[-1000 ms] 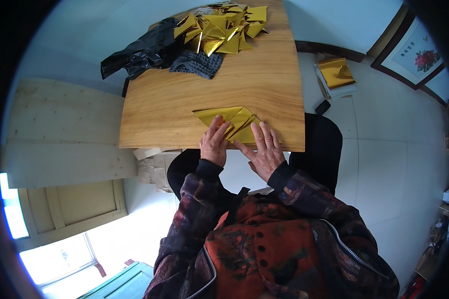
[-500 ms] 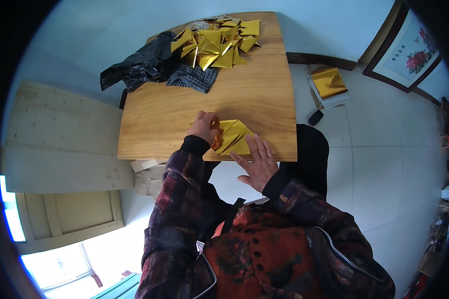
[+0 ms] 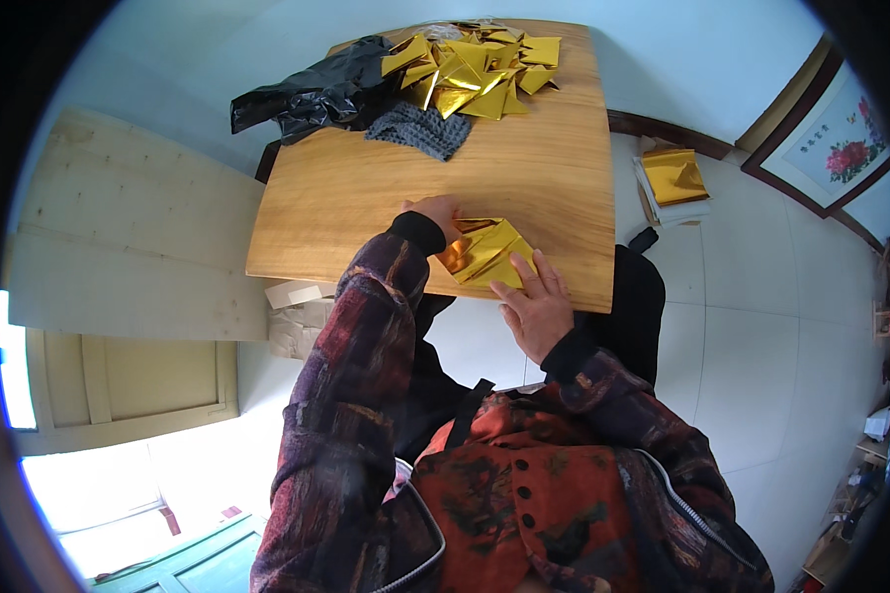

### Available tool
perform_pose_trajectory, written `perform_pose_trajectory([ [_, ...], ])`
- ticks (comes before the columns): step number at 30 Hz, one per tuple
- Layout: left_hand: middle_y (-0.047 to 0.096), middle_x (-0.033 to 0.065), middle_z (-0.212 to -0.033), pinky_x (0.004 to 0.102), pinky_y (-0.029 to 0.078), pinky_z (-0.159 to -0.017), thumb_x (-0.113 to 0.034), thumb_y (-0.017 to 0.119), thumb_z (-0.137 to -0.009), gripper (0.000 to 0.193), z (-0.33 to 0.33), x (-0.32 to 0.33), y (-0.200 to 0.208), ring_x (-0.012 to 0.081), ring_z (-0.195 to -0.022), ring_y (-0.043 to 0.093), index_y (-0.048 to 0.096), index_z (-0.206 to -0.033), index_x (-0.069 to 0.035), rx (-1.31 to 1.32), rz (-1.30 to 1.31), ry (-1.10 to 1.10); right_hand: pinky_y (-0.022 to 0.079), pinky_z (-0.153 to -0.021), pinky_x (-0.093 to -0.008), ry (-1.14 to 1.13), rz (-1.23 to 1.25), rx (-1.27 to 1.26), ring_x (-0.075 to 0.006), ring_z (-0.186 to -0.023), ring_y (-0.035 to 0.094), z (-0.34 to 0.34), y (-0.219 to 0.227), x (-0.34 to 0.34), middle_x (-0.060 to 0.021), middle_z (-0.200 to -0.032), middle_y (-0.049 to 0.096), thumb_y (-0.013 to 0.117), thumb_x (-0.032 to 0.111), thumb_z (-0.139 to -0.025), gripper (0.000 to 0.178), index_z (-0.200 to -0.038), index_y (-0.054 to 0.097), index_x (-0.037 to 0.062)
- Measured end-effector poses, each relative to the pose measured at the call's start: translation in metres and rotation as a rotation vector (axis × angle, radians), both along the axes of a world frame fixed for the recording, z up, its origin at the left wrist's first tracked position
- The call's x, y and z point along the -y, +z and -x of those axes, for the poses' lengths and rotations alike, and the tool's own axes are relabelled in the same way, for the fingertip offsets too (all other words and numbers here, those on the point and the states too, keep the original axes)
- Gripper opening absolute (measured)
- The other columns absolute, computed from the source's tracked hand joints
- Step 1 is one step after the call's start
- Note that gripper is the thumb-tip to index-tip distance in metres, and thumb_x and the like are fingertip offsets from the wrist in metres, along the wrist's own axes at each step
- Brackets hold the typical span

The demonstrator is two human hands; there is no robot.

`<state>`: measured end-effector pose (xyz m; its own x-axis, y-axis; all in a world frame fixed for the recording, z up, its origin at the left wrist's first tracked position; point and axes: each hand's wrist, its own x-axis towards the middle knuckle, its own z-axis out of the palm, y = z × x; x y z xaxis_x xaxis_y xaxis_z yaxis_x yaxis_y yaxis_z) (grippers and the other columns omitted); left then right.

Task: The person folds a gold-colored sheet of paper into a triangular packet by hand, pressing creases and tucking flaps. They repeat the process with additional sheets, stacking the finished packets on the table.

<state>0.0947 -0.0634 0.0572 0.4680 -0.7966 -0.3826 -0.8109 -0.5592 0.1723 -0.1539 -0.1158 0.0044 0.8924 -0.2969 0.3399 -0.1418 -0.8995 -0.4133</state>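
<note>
A sheet of gold foil paper [image 3: 489,255], folded with slanting creases, lies near the table's front edge. My left hand [image 3: 433,214] is at its upper left side, fingers bent and closed on the paper's edge; the fingertips are partly hidden. My right hand [image 3: 542,311] rests on the paper's right corner, its fingers stretched out and slightly apart, the thumb off to the left.
On the wooden table [image 3: 366,212], a heap of folded gold paper pieces [image 3: 480,74] lies at the back, beside a black plastic bag [image 3: 316,94] and a grey knitted cloth [image 3: 420,128]. A stack topped with gold sheets [image 3: 674,176] lies on the floor to the right.
The view has shifted, so the table sits further right and higher. My left hand has moved along the paper's upper left edge; my right hand stays at the right corner.
</note>
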Motion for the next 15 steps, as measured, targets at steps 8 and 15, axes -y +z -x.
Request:
perform_pose_trajectory([
  [8, 0.069, 0.0118, -0.089, 0.0411, 0.048, -0.078, -0.023, 0.067, -0.071, 0.028, 0.005, -0.017, 0.005, 0.0307, -0.089, 0.066, 0.065, -0.096, -0.010, -0.005, 0.111, -0.041, 0.033, -0.103, -0.0477, -0.080, -0.177, 0.133, -0.0354, -0.126, 0.044, -0.006, 0.003, 0.001, -0.0129, -0.132, 0.052, 0.064, 0.007, -0.081, 0.020, -0.099, 0.069, 0.0116],
  [15, 0.070, 0.0099, -0.092, 0.0427, 0.041, -0.086, -0.020, 0.064, -0.076, 0.023, 0.020, -0.030, 0.017, 0.0299, -0.092, 0.065, 0.067, -0.097, -0.012, -0.038, 0.182, -0.059, 0.037, -0.098, -0.0458, -0.148, -0.216, 0.154, -0.0333, -0.123, 0.048, -0.012, 0.005, 0.000, -0.0131, -0.132, 0.053, 0.066, 0.004, -0.077, 0.017, -0.093, 0.066, 0.0099],
])
